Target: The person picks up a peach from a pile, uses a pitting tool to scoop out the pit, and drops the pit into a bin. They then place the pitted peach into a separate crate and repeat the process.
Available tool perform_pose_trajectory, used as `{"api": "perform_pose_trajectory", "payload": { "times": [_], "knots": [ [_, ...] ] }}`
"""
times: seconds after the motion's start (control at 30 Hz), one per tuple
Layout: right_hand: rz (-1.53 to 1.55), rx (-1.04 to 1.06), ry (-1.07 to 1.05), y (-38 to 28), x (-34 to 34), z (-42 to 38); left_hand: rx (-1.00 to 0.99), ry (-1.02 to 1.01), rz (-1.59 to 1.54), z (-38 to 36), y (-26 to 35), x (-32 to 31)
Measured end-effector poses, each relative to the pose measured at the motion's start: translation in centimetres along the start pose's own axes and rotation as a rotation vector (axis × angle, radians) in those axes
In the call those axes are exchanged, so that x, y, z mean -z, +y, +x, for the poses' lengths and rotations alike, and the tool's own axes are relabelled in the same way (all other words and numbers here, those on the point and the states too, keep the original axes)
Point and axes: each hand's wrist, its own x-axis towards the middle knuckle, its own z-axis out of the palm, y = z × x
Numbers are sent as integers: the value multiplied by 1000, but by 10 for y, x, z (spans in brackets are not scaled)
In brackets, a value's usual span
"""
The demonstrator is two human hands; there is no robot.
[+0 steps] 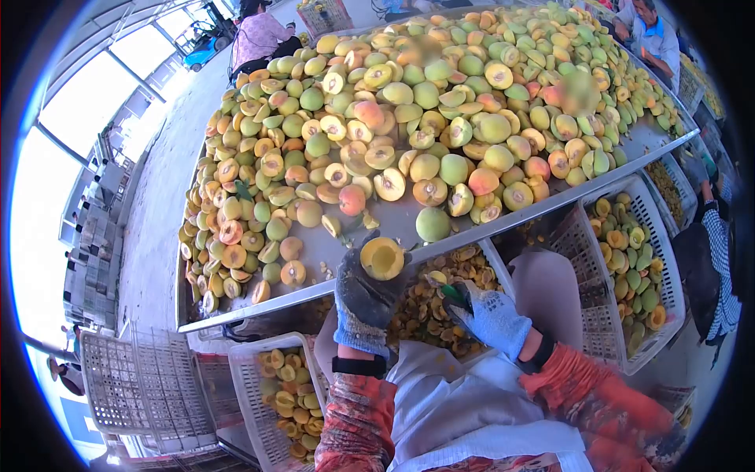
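My left hand [363,297], in a blue glove with a dark palm, is closed around a hollowed peach half [383,259], its cut face turned up at the table's front edge. In my right hand [494,316], also gloved, is a small tool with a green handle [451,293]; its working end is too small to make out. That hand is apart from the fruit half, above a crate of peach scraps and pits [429,318] between my knees. Just beyond my left hand, a whole green-yellow peach [432,225] lies on the metal table [314,242].
A large heap of whole and halved peaches [377,118] covers much of the table. White crates of peach halves stand at my left [236,377] and right [668,291]. Stacked crates [149,385] are farther left. Other people [259,35] sit around the table.
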Motion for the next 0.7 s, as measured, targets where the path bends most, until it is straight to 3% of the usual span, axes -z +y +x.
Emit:
{"api": "perform_pose_trajectory", "payload": {
  "times": [0.1,0.17,0.2,0.3,0.33,0.4,0.43,0.47,0.5,0.57,0.63,0.7],
  "knots": [
    [136,14,26,7,-6,-5,271,128,-472,-16,0,12],
    [460,79,55,0,1,1,272,157,-461,-23,0,17],
    [203,40,13,7,-2,3,274,176,-450,-26,0,19],
    [19,47,44,-3,5,0,253,163,-458,-32,-9,35],
    [4,-2,10,-11,10,-3,364,174,-629,-38,-6,43],
    [324,117,46,-10,3,-3,314,271,-609,-46,1,41],
    [207,55,63,-11,-4,-3,320,285,-654,-52,1,43],
    [31,23,-11,3,-15,2,256,276,-615,-56,7,34],
    [47,67,-25,8,-21,0,-86,192,255,-68,15,18],
    [-80,213,144,13,-25,0,242,188,-603,-69,22,27],
    [-58,163,20,11,-26,-7,344,164,-511,-70,7,35],
    [-48,134,-55,4,-29,5,318,92,-381,-72,-18,45]
  ]
}}
